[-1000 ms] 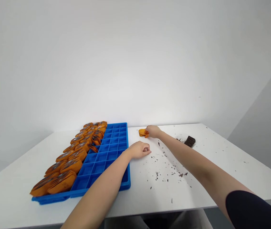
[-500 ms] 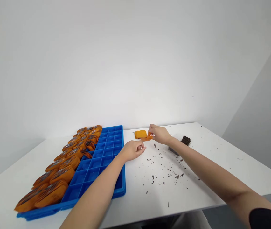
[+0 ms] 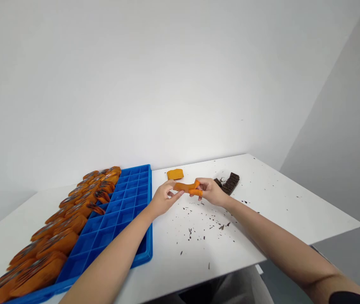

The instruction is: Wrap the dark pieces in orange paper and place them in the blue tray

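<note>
left hand (image 3: 161, 199) and right hand (image 3: 210, 191) — fingertips pinching 1 orange piece (image 3: 184, 187), raised off table (image 3: 262, 219)

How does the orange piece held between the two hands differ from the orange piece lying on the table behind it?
The held orange piece is long and narrow, stretched between the left hand and right hand; the lying orange piece is short and blocky. The held one is raised off the white table; the lying one rests flat on it, untouched. Both share the same orange colour.
</note>
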### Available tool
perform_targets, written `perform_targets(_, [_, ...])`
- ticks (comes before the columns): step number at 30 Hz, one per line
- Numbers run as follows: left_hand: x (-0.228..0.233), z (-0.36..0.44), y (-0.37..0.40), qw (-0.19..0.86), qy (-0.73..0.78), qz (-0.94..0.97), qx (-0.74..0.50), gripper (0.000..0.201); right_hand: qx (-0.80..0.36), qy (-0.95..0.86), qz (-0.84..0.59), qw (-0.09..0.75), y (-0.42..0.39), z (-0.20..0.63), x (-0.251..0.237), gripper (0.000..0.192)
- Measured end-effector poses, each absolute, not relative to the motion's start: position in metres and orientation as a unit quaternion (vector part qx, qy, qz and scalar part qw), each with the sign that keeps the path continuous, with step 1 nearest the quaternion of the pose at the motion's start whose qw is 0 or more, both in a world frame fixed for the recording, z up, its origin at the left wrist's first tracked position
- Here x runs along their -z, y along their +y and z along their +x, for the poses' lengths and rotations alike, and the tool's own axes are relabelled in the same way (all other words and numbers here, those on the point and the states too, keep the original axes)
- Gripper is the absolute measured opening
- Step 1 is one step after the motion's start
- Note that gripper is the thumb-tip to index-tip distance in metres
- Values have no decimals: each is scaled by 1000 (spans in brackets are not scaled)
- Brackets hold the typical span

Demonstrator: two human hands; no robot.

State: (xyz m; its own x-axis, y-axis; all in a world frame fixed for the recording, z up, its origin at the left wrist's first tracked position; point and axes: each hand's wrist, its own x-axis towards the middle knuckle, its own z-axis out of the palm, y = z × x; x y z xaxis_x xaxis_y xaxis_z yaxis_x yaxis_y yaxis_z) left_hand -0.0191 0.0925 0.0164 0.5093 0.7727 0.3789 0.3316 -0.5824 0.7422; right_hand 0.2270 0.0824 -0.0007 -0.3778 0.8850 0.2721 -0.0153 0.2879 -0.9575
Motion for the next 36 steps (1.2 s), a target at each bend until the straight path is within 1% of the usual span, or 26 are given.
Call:
perform_targets(3, [-18,-19,92,332,336,802,-365,29,-482,-680,-322,449,83,232,2,57])
perform_targets(5, [-19,-19,92,343,334,799,-364,28,-424,-718,-321,450,84,236,3,57])
perform_targets(8, [-21,-17,90,330,328,808,-362,25,-324,-774,-312,446,86,239,6,58])
perform_targets(11, [-22,-14,87,324,321,815,-357,30,-282,-801,-296,437,89,241,8,57])
perform_targets(12, [-23,-13,86,328,318,816,-355,30,-275,-806,-293,435,90,241,9,56])
perform_targets(15, [-22,-11,85,344,309,815,-350,19,-256,-818,-292,426,93,244,12,50])
perform_targets(18, [-18,-11,87,354,308,812,-347,22,-242,-835,-286,403,94,246,14,45])
perform_targets(21, [-17,-11,88,358,309,814,-337,19,-232,-846,-289,384,94,247,13,41])
perform_targets(28, [-26,-11,86,354,316,825,-307,20,-221,-843,-313,377,91,248,8,44])
perform_targets(31, [-26,-10,85,335,325,822,-325,19,-216,-844,-307,383,91,247,7,40])
perform_targets(34, [-21,-10,85,322,334,813,-351,18,-198,-843,-309,393,90,248,3,43])
perform_targets(36, [-17,-10,87,317,331,809,-367,17,-190,-848,-316,381,88,253,-3,42])
